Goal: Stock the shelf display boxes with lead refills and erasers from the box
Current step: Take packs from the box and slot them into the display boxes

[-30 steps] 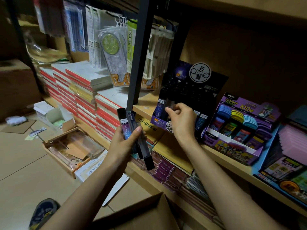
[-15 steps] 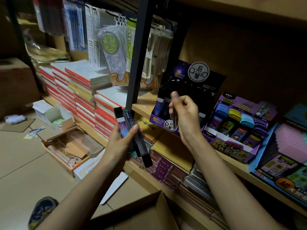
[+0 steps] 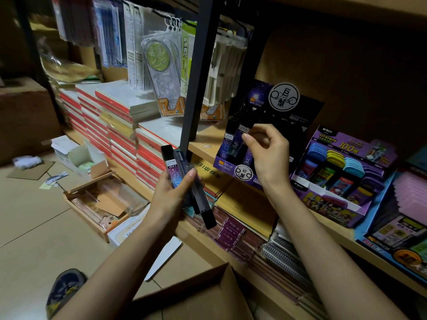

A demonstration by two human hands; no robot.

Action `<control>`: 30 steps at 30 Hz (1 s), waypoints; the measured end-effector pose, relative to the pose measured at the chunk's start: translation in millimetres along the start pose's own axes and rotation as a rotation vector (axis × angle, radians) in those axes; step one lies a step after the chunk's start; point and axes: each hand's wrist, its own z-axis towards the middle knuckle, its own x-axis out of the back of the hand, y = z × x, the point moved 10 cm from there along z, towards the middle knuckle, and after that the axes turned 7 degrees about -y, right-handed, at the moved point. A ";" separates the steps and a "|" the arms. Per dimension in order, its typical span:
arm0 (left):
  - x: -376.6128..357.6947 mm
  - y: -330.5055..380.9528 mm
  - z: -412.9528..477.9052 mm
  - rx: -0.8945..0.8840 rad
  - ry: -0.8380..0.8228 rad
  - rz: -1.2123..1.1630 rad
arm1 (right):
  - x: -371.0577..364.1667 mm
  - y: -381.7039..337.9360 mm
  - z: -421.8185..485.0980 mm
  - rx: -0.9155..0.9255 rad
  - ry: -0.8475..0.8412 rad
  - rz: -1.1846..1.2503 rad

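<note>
At far left on the floor lie an opened white carton (image 3: 76, 155) and a wooden tray (image 3: 87, 218) with clear plastic in it. Behind them red-edged notebooks (image 3: 108, 125) are stacked on the shelf, with hanging ruler packs (image 3: 161, 72) above. A black shelf post (image 3: 198, 72) comes down just left of the dark display box (image 3: 300, 116), close beside the slots at its left end. In front of the post's foot the left hand (image 3: 168, 197) grips a fanned bundle of lead refill cases (image 3: 182, 179), thumb across their faces. Their long axis slants from upper left to lower right, and a "2B/0.7" label faces the camera. A flap of the cardboard box (image 3: 208, 294) shows at the bottom edge. The right hand (image 3: 268, 155) is at the front left of the dark display box, thumb and forefinger pinching a single refill case (image 3: 246, 125), the other fingers loosely curled. That case stands about upright, dark cap uppermost, just beside others standing in the box. Next on the right sits the purple display box (image 3: 328, 204) of coloured erasers (image 3: 335, 158), then a blue display (image 3: 362, 232) holding pink packs (image 3: 411, 192).
</note>
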 end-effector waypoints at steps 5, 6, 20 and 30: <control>2.2 -1.0 0.7 0.002 0.009 -0.002 | -1.4 3.7 -0.6 0.051 0.004 -0.171; 2.1 -1.0 0.7 0.000 0.009 -0.004 | -1.0 4.9 -0.8 0.055 0.009 -0.200; -0.1 -3.9 3.6 -0.011 0.014 -0.002 | -1.8 35.4 5.1 -0.127 0.007 -0.359; -12.8 0.0 5.8 -0.033 -0.034 -0.025 | -7.9 -5.4 -38.2 0.086 -0.181 -0.520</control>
